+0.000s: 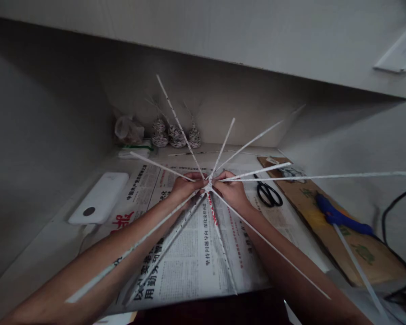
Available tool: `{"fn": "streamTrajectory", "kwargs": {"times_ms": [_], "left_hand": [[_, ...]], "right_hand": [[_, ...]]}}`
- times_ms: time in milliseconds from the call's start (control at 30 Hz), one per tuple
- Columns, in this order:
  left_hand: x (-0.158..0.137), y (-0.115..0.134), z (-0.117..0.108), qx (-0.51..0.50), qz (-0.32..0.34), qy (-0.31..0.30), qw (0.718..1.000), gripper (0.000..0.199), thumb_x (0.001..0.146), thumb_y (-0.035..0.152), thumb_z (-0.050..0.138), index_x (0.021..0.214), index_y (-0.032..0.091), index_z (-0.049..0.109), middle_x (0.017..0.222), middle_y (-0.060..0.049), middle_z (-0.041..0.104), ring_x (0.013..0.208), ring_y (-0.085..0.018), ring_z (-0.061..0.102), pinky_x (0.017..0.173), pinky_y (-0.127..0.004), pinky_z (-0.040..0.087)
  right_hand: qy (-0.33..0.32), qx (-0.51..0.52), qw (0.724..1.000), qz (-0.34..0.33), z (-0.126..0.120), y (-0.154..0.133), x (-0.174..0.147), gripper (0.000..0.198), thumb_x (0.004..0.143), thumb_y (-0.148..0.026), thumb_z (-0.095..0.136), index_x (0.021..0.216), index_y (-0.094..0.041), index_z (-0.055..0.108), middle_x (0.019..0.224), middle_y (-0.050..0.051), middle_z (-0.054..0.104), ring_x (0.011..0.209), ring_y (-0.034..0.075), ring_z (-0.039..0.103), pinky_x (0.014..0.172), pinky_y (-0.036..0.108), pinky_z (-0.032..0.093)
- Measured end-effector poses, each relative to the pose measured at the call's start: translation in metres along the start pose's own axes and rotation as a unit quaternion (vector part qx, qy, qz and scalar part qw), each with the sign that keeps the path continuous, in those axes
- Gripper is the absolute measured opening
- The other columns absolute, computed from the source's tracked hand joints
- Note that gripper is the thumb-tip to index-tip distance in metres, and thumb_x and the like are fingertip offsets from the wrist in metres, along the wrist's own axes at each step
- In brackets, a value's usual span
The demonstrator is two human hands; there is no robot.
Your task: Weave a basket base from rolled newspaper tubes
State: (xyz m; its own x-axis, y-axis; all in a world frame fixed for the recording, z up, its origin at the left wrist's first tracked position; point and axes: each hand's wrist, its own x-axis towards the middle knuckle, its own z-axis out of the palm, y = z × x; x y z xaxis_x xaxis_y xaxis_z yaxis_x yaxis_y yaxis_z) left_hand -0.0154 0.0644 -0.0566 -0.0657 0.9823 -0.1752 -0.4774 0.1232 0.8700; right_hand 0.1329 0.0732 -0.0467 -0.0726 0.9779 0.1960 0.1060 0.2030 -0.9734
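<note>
Several rolled-paper sticks [176,113] cross at a small woven centre [208,186] and fan outward like spokes. My left hand [188,186] is closed on the left side of this centre, thumb on top. From the other side my right hand [230,187] pinches the same centre, its fingers curled close to the left fingertips. One long stick reaches past the right edge of the view. Others cross above both forearms toward the front. The undersides of both hands' fingers are hidden. Newspaper sheets [186,266] lie beneath the hands.
Black-handled scissors [269,194] lie right of my hands. A blue glue gun [341,215] rests on brown cardboard [375,266], its black cable [385,216] beside it. A white power bank [101,198] sits left. Several woven paper pieces [177,136] stand at the back wall, under an overhang [203,36].
</note>
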Motion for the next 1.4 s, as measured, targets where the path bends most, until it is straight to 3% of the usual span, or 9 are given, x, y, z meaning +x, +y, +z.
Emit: {"fn": "streamTrajectory", "kwargs": {"times_ms": [167, 500, 667, 800, 1067, 1400], "left_hand": [[-0.003, 0.0013, 0.0023, 0.0, -0.011, 0.02, 1.0, 0.046, 0.033, 0.015, 0.09, 0.074, 0.011, 0.07, 0.058, 0.0, 0.067, 0.045, -0.009, 0.056, 0.043, -0.019, 0.044], [-0.0054, 0.0046, 0.0026, 0.033, -0.003, 0.004, 0.999, 0.046, 0.036, 0.016, 0.089, 0.08, 0.013, 0.074, 0.062, 0.0, 0.069, 0.049, -0.01, 0.058, 0.046, -0.02, 0.044], [-0.0061, 0.0036, 0.0035, 0.059, 0.006, 0.002, 0.998, 0.04, 0.037, 0.018, 0.089, 0.072, 0.01, 0.073, 0.06, -0.002, 0.068, 0.049, -0.01, 0.057, 0.047, -0.02, 0.044], [-0.0066, 0.0029, 0.0049, 0.053, -0.008, 0.009, 0.999, 0.04, 0.035, 0.018, 0.089, 0.069, 0.01, 0.069, 0.059, -0.002, 0.067, 0.046, -0.009, 0.056, 0.044, -0.019, 0.043], [-0.0093, 0.0048, 0.0074, 0.031, -0.026, 0.009, 0.999, 0.038, 0.037, 0.015, 0.088, 0.066, 0.011, 0.065, 0.056, 0.001, 0.063, 0.048, -0.01, 0.058, 0.045, -0.019, 0.046], [-0.0058, -0.0009, 0.0047, 0.075, 0.026, -0.002, 0.997, 0.028, 0.046, 0.02, 0.082, 0.065, 0.012, 0.063, 0.066, -0.002, 0.066, 0.05, -0.011, 0.057, 0.039, -0.019, 0.044]], "right_hand": [[-0.025, -0.005, 1.0, 0.018, -0.0007, 0.0029, 0.0002, 0.013, 0.063, -0.024, 0.067, 0.061, -0.021, 0.054, 0.051, -0.006, 0.053, 0.048, 0.012, 0.048, 0.047, 0.023, 0.037], [-0.016, 0.045, 0.996, 0.074, 0.0045, 0.0047, -0.0006, 0.02, 0.065, -0.034, 0.073, 0.07, -0.02, 0.06, 0.054, -0.005, 0.058, 0.047, 0.012, 0.051, 0.045, 0.023, 0.038], [0.013, 0.044, 0.999, 0.015, 0.0063, 0.0027, -0.0012, 0.016, 0.066, -0.031, 0.072, 0.073, -0.019, 0.066, 0.062, -0.003, 0.064, 0.051, 0.012, 0.054, 0.051, 0.024, 0.042], [0.035, 0.024, 0.999, 0.011, 0.008, 0.0008, -0.0018, 0.015, 0.068, -0.033, 0.071, 0.074, -0.02, 0.067, 0.065, -0.002, 0.067, 0.053, 0.013, 0.056, 0.053, 0.025, 0.044], [0.045, 0.072, 0.993, 0.08, 0.0074, 0.0044, 0.0001, 0.02, 0.065, -0.036, 0.073, 0.072, -0.018, 0.066, 0.055, -0.003, 0.062, 0.046, 0.013, 0.055, 0.045, 0.023, 0.043], [0.028, 0.154, 0.972, 0.173, 0.0081, 0.008, 0.0046, 0.021, 0.057, -0.033, 0.073, 0.064, -0.018, 0.061, 0.051, -0.003, 0.061, 0.044, 0.011, 0.053, 0.042, 0.022, 0.04]]}}
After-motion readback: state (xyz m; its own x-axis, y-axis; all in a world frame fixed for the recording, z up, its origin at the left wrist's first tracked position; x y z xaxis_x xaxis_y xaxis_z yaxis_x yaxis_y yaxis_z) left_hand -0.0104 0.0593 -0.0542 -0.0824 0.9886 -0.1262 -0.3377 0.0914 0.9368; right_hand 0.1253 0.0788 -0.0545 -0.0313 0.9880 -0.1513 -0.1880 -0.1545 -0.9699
